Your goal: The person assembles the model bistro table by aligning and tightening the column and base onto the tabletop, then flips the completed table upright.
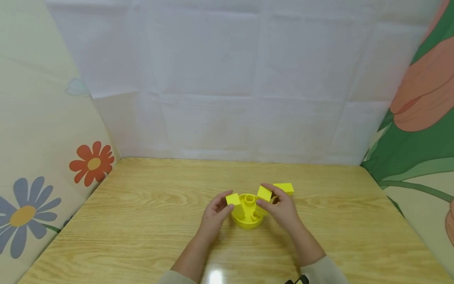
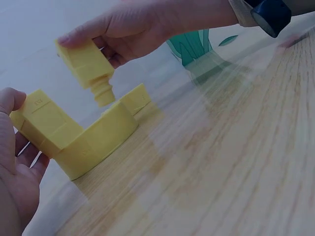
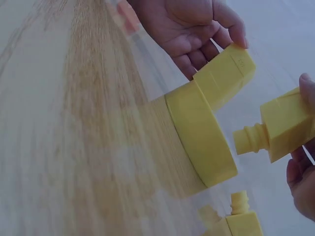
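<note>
While the left block is pinched by the left hand, its lower end is sunk inside the round dish; seating can't be told, hidden by the wall. The right block is pinched by the right hand, so both grips are narrow and loaded. Key relation: right block held just above the dish's right side, long axis near upright, peg pointed down and clear. Near ring partly hidden, right hand nearer to it. Spare block left on the table, right of the dish.
</note>
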`<action>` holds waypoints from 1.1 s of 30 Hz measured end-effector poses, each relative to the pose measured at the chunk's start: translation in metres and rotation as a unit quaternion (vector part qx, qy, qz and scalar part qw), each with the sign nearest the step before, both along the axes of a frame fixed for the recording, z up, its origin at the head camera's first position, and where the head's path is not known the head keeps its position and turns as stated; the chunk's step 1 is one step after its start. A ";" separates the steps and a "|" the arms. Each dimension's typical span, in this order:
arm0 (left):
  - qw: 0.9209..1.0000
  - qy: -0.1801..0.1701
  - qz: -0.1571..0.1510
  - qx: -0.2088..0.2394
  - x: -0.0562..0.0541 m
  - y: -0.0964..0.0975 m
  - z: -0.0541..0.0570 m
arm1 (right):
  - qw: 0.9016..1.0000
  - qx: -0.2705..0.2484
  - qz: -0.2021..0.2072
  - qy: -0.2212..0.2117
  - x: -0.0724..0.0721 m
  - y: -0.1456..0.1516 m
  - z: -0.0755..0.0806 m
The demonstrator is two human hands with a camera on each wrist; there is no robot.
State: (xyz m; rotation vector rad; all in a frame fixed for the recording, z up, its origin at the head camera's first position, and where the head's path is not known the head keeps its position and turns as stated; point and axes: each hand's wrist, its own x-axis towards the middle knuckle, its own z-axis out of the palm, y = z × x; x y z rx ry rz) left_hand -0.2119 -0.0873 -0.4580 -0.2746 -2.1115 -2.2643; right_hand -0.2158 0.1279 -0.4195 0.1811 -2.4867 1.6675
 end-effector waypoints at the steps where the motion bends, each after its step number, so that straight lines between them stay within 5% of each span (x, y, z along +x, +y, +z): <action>1: 1.000 0.001 -0.001 0.001 0.000 0.000 0.000 | 1.000 0.001 0.003 -0.004 -0.001 -0.002 0.000; 13: 1.000 0.000 -0.004 0.007 0.001 0.001 -0.001 | 0.999 0.007 0.030 -0.044 -0.004 -0.010 -0.007; 25: 1.000 -0.008 0.001 0.009 0.000 0.001 0.000 | 0.999 0.033 0.031 -0.022 -0.005 -0.015 -0.011; 33: 1.000 -0.011 0.002 0.010 0.000 0.001 0.001 | 0.995 0.021 0.087 0.050 -0.001 -0.007 -0.014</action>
